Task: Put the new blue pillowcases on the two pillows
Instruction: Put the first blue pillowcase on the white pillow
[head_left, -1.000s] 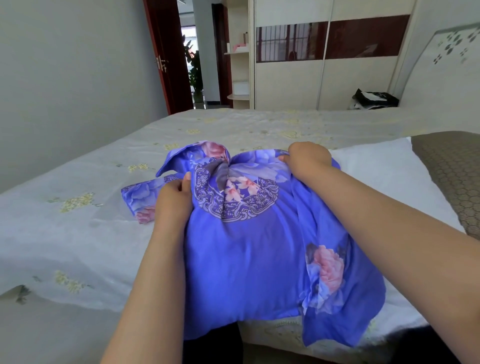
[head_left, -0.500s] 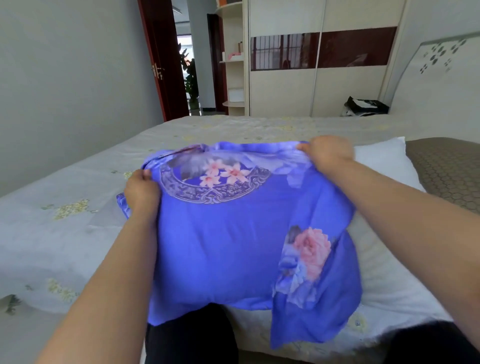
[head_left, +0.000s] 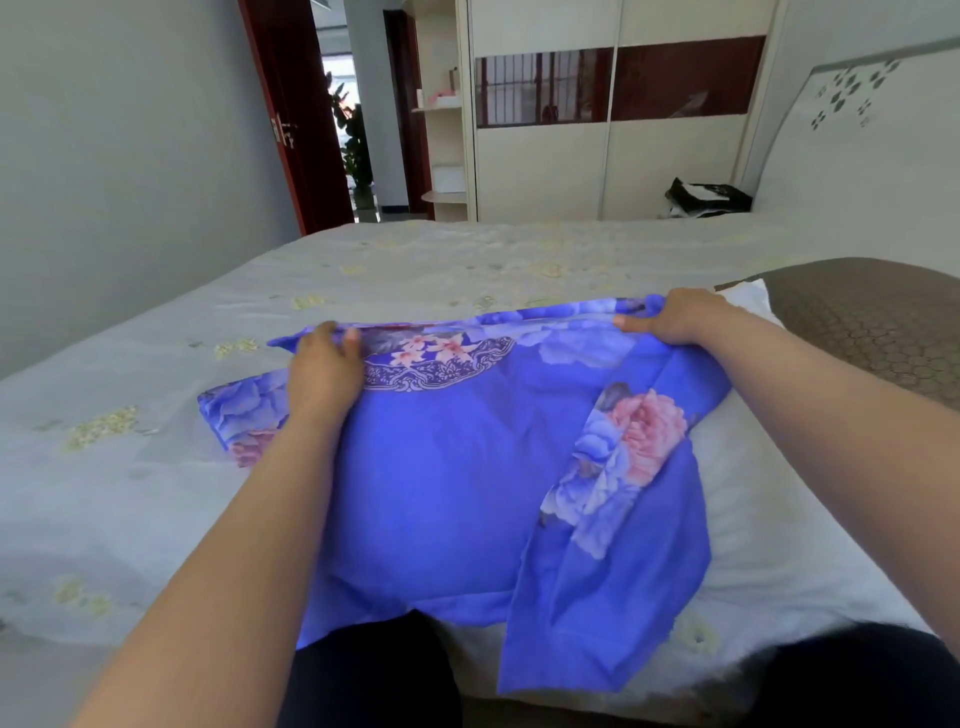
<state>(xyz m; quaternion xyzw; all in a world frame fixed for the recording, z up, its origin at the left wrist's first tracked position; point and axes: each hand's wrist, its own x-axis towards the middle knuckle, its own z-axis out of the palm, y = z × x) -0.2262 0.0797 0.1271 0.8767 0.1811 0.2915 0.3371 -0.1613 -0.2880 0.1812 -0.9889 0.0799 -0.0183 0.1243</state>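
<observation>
While both hands draw it taut: the blue floral cotton pillowcase (head_left: 441, 493) lies stretched over a pillow at the near side of the bed, its far edge held up in a straight line.

Left hand: the left hand (head_left: 323, 370) grips the far left corner of the pillowcase, thumb on top and fingers curled under the cloth.

Right hand: the right hand (head_left: 675, 318) pinches the far right corner, fingers closed round the hem.

Step in hand: by the look of it, the first pillow is inside and the case is being pulled square over it; a loose blue flap (head_left: 608, 597) hangs off the near right side, so the fit is not finished.

Still to do: a second folded blue floral pillowcase (head_left: 244, 415) lies on the bed just left of the left hand, partly under the first; a bare white pillow (head_left: 748, 299) peeks out behind the right hand, apparently awaiting it.

Next move: likely to tuck the loose flap and smooth the far hem, which calls for an even pull from both corners so the filling does not bunch.

Edges: the pillow overhangs the near edge of the pale embroidered bedspread (head_left: 156, 493) toward the person's lap, and may slide off if let go.

Open room: the bedspread stretches bare well beyond the far hem; a brown honeycomb-patterned cushion (head_left: 872, 322) crowds the right.
</observation>
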